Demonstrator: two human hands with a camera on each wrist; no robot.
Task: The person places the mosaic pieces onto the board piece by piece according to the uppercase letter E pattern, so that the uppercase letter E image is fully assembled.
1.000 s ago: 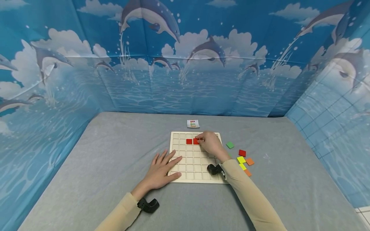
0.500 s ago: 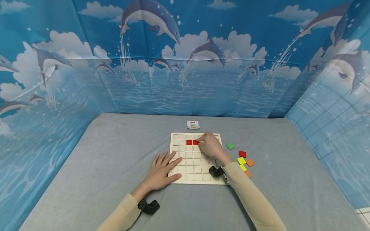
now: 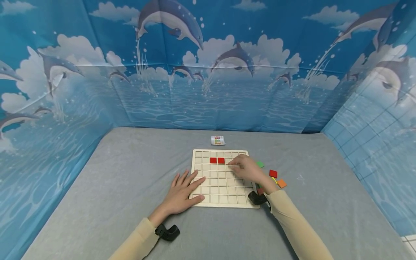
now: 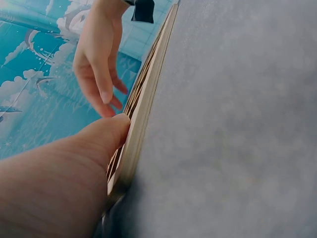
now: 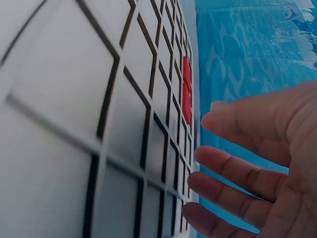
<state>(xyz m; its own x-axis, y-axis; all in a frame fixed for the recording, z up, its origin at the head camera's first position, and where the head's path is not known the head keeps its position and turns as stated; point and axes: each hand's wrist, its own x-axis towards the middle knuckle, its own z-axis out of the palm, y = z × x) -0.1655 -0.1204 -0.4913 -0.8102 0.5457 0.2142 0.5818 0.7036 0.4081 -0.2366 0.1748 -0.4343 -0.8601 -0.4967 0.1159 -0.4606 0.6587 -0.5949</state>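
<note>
A pale wooden grid board (image 3: 221,187) lies on the grey cloth in the head view. Two red square tiles (image 3: 217,160) sit side by side in neighbouring cells of its second row from the far edge. My left hand (image 3: 178,191) rests with spread fingers on the board's left edge, its thumb at the near left corner. Over the right part of the board hovers my right hand (image 3: 248,169), fingers loosely bent and apart. In the right wrist view nothing lies between the thumb and the fingertips (image 5: 205,153) of this hand.
Right of the board lie loose tiles: a green one (image 3: 260,164), a red one (image 3: 273,173), an orange one (image 3: 281,183) and others partly hidden under the right wrist. A small card with a coloured grid pattern (image 3: 217,140) lies beyond the board. A dolphin-print curtain (image 3: 208,101) encloses the table.
My right hand has let go of the second red tile, which now lies in its cell, and has moved right and slightly nearer. The left hand has stayed in place.
</note>
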